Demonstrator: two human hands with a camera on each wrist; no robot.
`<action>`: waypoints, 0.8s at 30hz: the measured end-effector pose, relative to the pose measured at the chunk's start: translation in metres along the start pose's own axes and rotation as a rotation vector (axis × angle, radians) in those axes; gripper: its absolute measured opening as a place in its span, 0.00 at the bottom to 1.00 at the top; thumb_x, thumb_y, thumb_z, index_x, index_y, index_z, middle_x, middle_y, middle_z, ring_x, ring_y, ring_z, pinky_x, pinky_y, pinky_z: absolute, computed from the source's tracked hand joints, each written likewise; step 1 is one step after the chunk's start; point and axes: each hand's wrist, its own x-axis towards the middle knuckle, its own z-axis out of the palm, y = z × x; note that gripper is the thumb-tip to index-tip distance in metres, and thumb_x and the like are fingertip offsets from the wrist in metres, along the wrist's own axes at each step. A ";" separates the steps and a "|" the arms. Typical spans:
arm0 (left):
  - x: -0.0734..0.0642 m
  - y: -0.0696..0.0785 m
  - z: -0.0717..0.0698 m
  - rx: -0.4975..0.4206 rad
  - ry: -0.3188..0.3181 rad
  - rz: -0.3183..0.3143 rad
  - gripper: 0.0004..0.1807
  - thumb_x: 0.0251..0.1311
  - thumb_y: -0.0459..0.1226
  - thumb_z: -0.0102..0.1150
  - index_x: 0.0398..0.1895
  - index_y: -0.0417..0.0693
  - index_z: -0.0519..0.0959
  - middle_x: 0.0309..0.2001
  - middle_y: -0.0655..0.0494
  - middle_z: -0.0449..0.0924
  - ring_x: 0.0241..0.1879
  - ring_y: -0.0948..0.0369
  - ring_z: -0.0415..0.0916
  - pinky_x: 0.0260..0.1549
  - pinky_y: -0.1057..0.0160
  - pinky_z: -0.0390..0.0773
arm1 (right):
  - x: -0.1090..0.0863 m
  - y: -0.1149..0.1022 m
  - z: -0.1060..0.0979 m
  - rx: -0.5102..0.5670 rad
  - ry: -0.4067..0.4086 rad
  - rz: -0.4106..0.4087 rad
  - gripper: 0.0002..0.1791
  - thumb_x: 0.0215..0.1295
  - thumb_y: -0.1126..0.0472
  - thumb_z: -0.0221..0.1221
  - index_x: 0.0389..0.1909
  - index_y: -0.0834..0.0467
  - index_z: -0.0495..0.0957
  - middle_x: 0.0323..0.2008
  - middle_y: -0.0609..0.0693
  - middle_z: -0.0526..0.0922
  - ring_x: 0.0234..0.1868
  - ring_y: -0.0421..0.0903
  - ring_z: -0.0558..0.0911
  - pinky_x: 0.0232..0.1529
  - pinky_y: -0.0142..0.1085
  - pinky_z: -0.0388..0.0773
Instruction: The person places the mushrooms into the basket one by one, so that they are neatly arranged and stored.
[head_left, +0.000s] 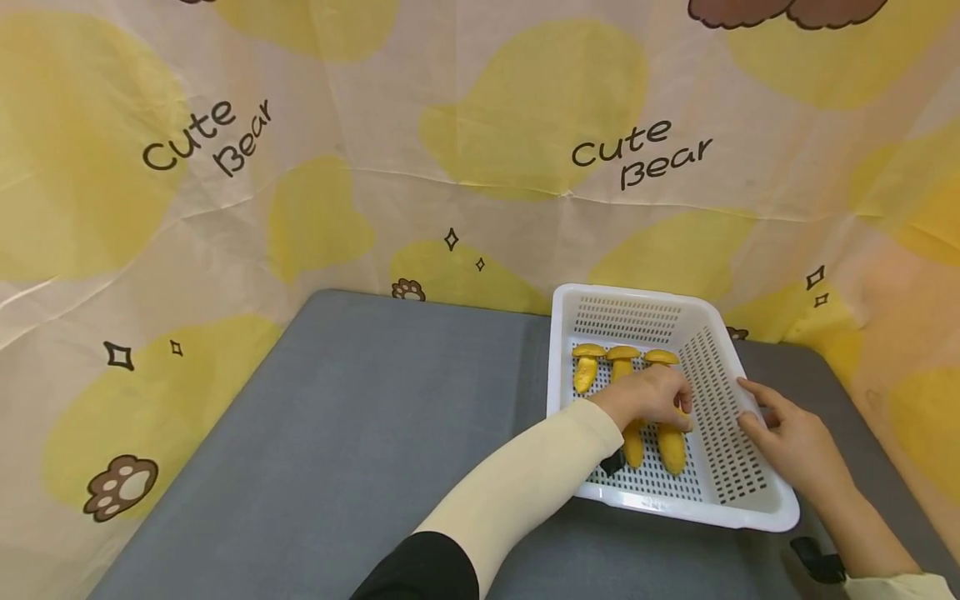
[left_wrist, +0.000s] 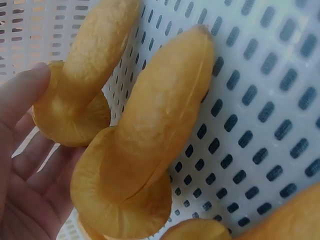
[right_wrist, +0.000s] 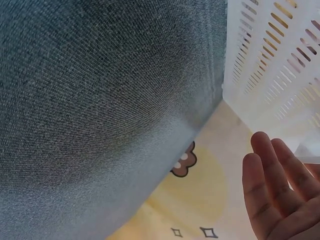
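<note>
Yellow mushrooms lie in a white perforated basket (head_left: 558, 358). My left hand (head_left: 648, 396) reaches into it. In the left wrist view its thumb and fingers pinch the cap edge of one mushroom (left_wrist: 92, 55), near the basket wall. Beside that one lies another mushroom (left_wrist: 160, 110), stem pointing away from the hand. Three more caps line the far row, the leftmost mushroom (head_left: 587, 367) in full view and the others partly behind my hand. My right hand (head_left: 798, 446) rests at the basket's right rim, fingers extended along the outside in the right wrist view.
The basket stands on a grey table (head_left: 405, 400), toward its right side. Behind rises a yellow-patterned cloth (head_left: 480, 125) with "Cute Bear" lettering. A black strap (head_left: 817, 560) shows by my right wrist, and a small black piece (head_left: 612, 462) by my left wrist.
</note>
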 end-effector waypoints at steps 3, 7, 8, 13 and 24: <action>0.001 0.001 0.002 -0.005 -0.015 -0.012 0.07 0.56 0.49 0.66 0.31 0.61 0.79 0.34 0.70 0.74 0.34 0.72 0.71 0.32 0.76 0.71 | -0.001 0.001 0.000 0.004 0.002 -0.001 0.29 0.71 0.55 0.48 0.69 0.64 0.62 0.36 0.70 0.82 0.19 0.45 0.82 0.17 0.34 0.75; 0.001 0.002 0.004 -0.002 -0.022 -0.013 0.08 0.56 0.49 0.66 0.31 0.61 0.79 0.33 0.70 0.74 0.34 0.72 0.71 0.32 0.76 0.71 | -0.002 0.003 0.000 0.004 0.009 -0.003 0.29 0.70 0.55 0.48 0.69 0.64 0.62 0.36 0.70 0.82 0.19 0.44 0.81 0.17 0.34 0.75; 0.002 0.002 0.005 -0.001 -0.022 -0.017 0.08 0.56 0.49 0.66 0.31 0.61 0.79 0.33 0.70 0.74 0.34 0.72 0.71 0.32 0.76 0.71 | -0.002 0.003 0.000 0.004 0.011 -0.004 0.29 0.70 0.55 0.48 0.69 0.64 0.62 0.36 0.70 0.82 0.19 0.44 0.81 0.17 0.34 0.75; 0.002 0.002 0.008 -0.024 -0.029 -0.037 0.08 0.56 0.49 0.66 0.30 0.60 0.78 0.33 0.70 0.74 0.33 0.71 0.71 0.31 0.75 0.72 | -0.002 0.004 0.001 0.005 -0.012 0.003 0.30 0.71 0.54 0.48 0.70 0.63 0.60 0.35 0.68 0.82 0.20 0.43 0.81 0.17 0.35 0.75; 0.007 0.001 0.012 -0.030 -0.035 -0.010 0.07 0.57 0.49 0.66 0.32 0.61 0.78 0.35 0.70 0.74 0.35 0.72 0.70 0.34 0.75 0.70 | -0.003 0.007 0.001 0.002 0.020 -0.001 0.29 0.71 0.55 0.48 0.69 0.63 0.62 0.35 0.68 0.82 0.19 0.43 0.81 0.17 0.34 0.75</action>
